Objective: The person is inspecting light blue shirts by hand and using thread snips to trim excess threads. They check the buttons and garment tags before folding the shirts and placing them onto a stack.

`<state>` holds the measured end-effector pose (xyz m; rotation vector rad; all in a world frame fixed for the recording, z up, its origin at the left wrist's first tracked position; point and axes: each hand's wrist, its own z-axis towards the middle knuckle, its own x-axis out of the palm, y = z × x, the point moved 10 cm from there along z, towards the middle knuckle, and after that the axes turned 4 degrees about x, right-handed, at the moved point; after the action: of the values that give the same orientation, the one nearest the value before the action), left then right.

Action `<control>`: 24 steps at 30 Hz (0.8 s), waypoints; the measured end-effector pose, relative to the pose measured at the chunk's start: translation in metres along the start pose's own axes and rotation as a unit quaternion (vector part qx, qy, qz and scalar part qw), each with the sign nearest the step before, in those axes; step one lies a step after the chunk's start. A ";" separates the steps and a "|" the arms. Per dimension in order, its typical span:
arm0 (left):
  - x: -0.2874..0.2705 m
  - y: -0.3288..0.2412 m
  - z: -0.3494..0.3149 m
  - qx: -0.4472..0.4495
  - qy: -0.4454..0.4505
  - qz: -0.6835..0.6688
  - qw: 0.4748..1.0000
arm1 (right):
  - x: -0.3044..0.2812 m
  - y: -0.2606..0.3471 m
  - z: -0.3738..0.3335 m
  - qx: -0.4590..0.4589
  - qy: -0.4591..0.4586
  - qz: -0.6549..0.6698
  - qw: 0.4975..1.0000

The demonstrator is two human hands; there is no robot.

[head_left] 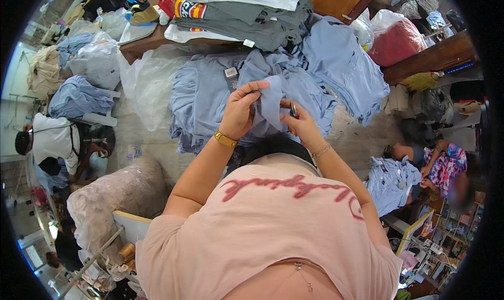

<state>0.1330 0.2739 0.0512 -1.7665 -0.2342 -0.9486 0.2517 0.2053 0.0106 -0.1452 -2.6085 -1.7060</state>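
Observation:
My left hand (241, 111) pinches the upper edge of a light blue piece of fabric (271, 104) between thumb and fingers and holds it up. Close by on its right is my right hand (300, 122), with fingers curled round a small dark metal tool (293, 109) that looks like thread snips; most of it is hidden in the grip. Its fingertips are at the fabric's right edge. Under both hands spreads a heap of light blue garments (202, 98), one with a dark tag (231, 79) on top.
Folded grey shirts (226, 22) are stacked beyond the heap. More blue garments (341, 64) drape at right. Clear plastic (149, 85) lies left of the heap, and a large wrapped bundle (118, 195) stands at lower left. One person (55, 137) is at left, another (443, 163) at right.

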 end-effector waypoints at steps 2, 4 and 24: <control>-0.004 -0.013 0.001 0.034 -0.002 0.024 0.999 | 0.012 -0.010 0.003 0.031 0.064 0.098 0.993; -0.011 -0.026 0.000 0.083 -0.008 0.084 0.993 | 0.017 -0.004 0.003 0.017 0.092 0.136 0.986; -0.011 -0.072 -0.016 0.201 -0.004 0.174 0.964 | 0.015 -0.015 0.038 0.027 0.081 -0.140 0.986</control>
<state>0.0771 0.2926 0.0970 -1.3778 -0.1051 -0.5905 0.2371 0.2347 -0.0177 0.3628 -2.6501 -1.6373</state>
